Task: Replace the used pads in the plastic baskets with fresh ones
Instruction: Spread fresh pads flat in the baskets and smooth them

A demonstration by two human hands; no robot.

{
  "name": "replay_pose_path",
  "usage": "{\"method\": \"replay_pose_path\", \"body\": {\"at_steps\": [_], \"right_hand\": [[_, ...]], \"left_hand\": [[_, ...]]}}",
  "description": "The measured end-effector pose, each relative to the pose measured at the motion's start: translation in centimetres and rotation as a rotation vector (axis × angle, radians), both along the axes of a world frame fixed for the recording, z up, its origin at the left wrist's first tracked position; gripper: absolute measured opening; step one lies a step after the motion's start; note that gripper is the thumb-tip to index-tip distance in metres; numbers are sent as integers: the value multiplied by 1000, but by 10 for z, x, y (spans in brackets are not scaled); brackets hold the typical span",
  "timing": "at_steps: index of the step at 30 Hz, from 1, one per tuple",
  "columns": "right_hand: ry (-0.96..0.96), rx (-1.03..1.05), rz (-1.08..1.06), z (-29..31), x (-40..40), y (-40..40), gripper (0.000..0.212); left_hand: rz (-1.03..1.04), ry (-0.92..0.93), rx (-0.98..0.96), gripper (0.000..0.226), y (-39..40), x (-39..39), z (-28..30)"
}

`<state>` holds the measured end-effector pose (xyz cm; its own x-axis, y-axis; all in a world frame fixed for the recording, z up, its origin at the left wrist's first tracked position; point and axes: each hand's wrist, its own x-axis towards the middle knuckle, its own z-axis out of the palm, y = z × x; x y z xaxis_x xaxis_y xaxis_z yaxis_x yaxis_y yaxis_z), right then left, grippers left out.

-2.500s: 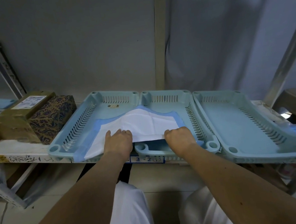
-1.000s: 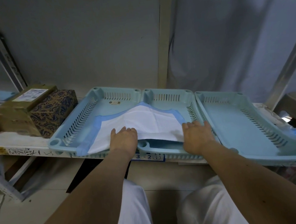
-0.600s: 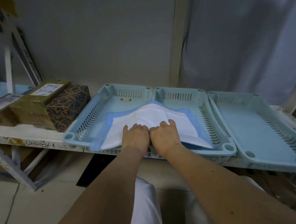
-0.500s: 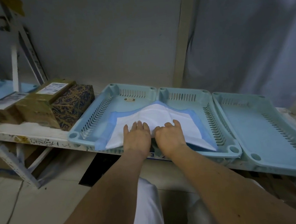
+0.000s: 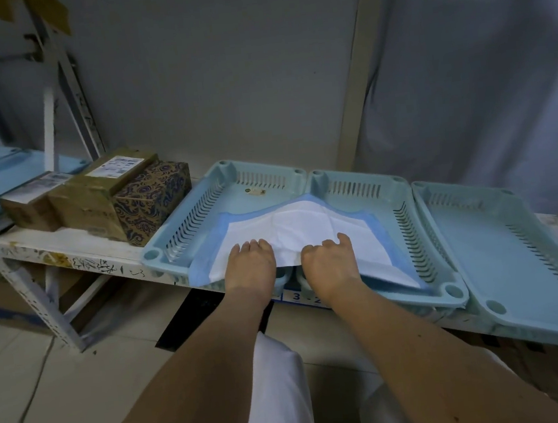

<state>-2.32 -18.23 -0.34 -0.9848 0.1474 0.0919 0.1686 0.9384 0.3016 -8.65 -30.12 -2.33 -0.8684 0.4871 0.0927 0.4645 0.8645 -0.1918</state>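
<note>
A white pad with a blue border (image 5: 309,220) lies across two light blue plastic baskets on the shelf, the left basket (image 5: 182,221) and the middle basket (image 5: 412,218). The pad humps up over the rims where the two baskets meet. My left hand (image 5: 250,266) rests flat on the pad's near edge in the left basket, fingers straight. Beside it, my right hand (image 5: 329,264) has its fingers curled on the pad's near edge over the middle basket. A third basket (image 5: 516,255) at the right has no pad in it.
Brown cartons (image 5: 76,198) and a patterned box (image 5: 150,200) stand on the white shelf (image 5: 79,260) left of the baskets. A beige upright post (image 5: 356,75) rises behind the baskets. Tiled floor lies below.
My right hand moved from the pad's right edge to beside my left hand at the front. Its fingers, flat half a second ago, are now curled on the pad. The view shifted right.
</note>
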Motion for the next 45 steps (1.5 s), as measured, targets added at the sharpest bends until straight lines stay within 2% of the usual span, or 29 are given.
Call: {"method": "replay_pose_path", "body": {"at_steps": [3,7,12,17,24,33,35,38,41,45], "right_hand": [[-12,12,-38,0,2,4,32],[-16,36,-49,0,4,9,35],[-22,40,-50,-3,4,4,36],[-23,44,-53,-3,3,3,37],[-35,57,-56,-4,2,2,38],[-21,45,-46,-5,3,0,38],[-20,38,-43,-5,2,0,37],[-16,16,-35,-4,0,-3,35],[11,-19,-27,-3,0,-5,27],[66,-42,-12,-7,1,-3,25]], "left_hand": [[51,-1,-19,74,-14,-4,1],[96,-43,-76,49,-30,-8,3],[112,-39,-62,63,-35,-7,0],[156,-110,-46,54,-40,-7,0],[188,-166,-9,69,-42,-7,-4],[265,-198,-128,72,-42,2,0],[229,-215,-129,83,-36,6,2],[79,-192,40,92,-18,10,5],[-46,-107,103,79,2,14,5],[-70,-85,96,66,18,14,4]]}}
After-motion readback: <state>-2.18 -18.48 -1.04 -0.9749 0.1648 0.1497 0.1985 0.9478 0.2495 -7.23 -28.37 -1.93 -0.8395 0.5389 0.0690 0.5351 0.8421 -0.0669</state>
